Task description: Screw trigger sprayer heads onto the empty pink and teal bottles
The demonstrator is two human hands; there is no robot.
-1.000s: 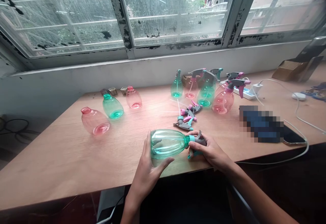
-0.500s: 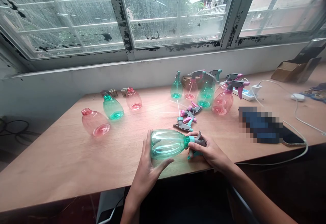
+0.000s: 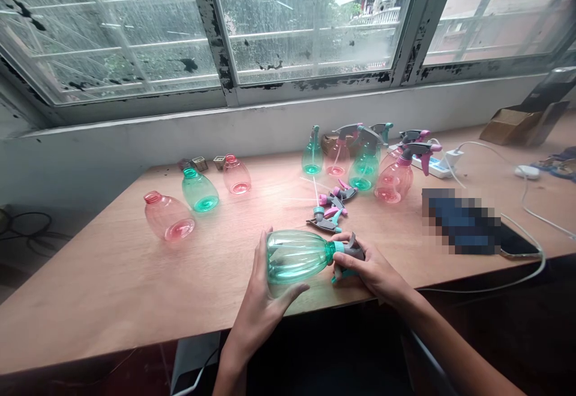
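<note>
A clear green spray bottle [image 3: 297,257] lies on its side in the air over the table's front edge, its base to the left. My left hand [image 3: 265,285] cups the base, fingers behind it and thumb stretched out below. At the neck, my right hand [image 3: 371,267] grips the grey and teal trigger sprayer [image 3: 353,251], which sits on the bottle's mouth. Just beyond the bottle, loose trigger sprayers lie in a heap: a teal one [image 3: 324,221] in front and pink ones [image 3: 332,200] behind, thin tubes pointing away.
Left on the table [image 3: 112,288] stand open bottles: pink [image 3: 168,216], green [image 3: 200,191] and pink [image 3: 236,175]. Several bottles with sprayers, including a pink one [image 3: 395,179], group at the back. To the right are a phone [image 3: 517,241], cables, and a power strip [image 3: 438,168].
Both hands and the green bottle stay in nearly the same place. The bottle looks slightly turned about its long axis, with its highlights shifted.
</note>
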